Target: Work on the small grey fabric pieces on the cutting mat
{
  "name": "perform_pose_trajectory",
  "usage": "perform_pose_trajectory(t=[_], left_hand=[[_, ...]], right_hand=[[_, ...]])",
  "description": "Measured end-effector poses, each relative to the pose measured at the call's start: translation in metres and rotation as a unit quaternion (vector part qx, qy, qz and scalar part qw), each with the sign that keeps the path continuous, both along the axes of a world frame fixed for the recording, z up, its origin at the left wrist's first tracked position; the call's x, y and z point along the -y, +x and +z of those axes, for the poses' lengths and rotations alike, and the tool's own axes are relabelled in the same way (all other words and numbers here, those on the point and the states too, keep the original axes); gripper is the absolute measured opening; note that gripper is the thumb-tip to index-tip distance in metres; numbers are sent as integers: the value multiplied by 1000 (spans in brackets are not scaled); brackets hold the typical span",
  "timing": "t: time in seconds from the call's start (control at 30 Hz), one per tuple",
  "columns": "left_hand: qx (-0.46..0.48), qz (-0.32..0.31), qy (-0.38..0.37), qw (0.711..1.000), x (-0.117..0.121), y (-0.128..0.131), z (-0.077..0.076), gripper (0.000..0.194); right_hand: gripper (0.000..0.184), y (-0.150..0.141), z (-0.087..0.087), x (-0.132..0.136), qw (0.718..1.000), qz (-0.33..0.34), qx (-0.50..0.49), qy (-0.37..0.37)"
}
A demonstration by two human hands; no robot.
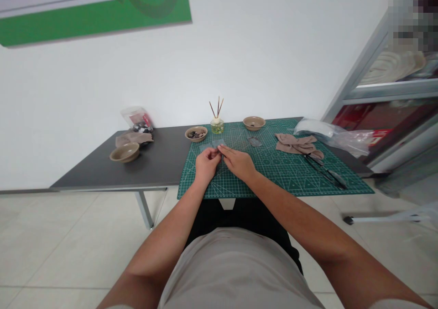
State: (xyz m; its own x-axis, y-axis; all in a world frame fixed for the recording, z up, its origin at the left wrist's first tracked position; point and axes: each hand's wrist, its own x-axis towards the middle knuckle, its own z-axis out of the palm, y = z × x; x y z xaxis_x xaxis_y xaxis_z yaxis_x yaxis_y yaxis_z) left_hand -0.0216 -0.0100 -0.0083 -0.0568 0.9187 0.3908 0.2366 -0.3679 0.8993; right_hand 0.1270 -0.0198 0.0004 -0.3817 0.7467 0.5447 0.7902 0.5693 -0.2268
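Observation:
My left hand [206, 162] and my right hand [240, 162] meet above the green cutting mat [273, 174]. Fingertips of both hands are pinched together around a thin, see-through greyish piece [218, 142], perhaps a small bag; the fingers cover much of it. Just beyond my hands stands a tan bowl [196, 139] holding several dark and brown pebble-like pieces. A second tan bowl [254, 126] sits farther right with something small and dark inside. Between it and my right hand lies a small clear packet [255, 141].
A reed diffuser [217, 126] stands at the mat's back edge. To the right lie a brown cloth [296, 144], dark-framed glasses [325, 172] and a clear plastic bag [328, 133]. On the dark table [164, 158] at left are another bowl [125, 152] and a plastic container [137, 116].

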Motion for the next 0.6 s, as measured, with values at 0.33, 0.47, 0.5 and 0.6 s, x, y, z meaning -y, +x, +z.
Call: perform_pose_trajectory(t=[0.33, 0.47, 0.5, 0.6], left_hand=[[-31, 26, -14, 999, 6, 0, 6, 15], [3, 29, -8, 1000, 7, 1, 5, 14], [18, 22, -11, 1000, 6, 1, 4, 15], [19, 11, -13, 1000, 5, 0, 3, 14]], right_hand=[[47, -3, -3, -2, 999, 30, 27, 2], [45, 0, -5, -4, 1000, 20, -10, 2], [45, 0, -5, -5, 1000, 17, -20, 2], [45, 1, -4, -4, 1000, 21, -23, -1]])
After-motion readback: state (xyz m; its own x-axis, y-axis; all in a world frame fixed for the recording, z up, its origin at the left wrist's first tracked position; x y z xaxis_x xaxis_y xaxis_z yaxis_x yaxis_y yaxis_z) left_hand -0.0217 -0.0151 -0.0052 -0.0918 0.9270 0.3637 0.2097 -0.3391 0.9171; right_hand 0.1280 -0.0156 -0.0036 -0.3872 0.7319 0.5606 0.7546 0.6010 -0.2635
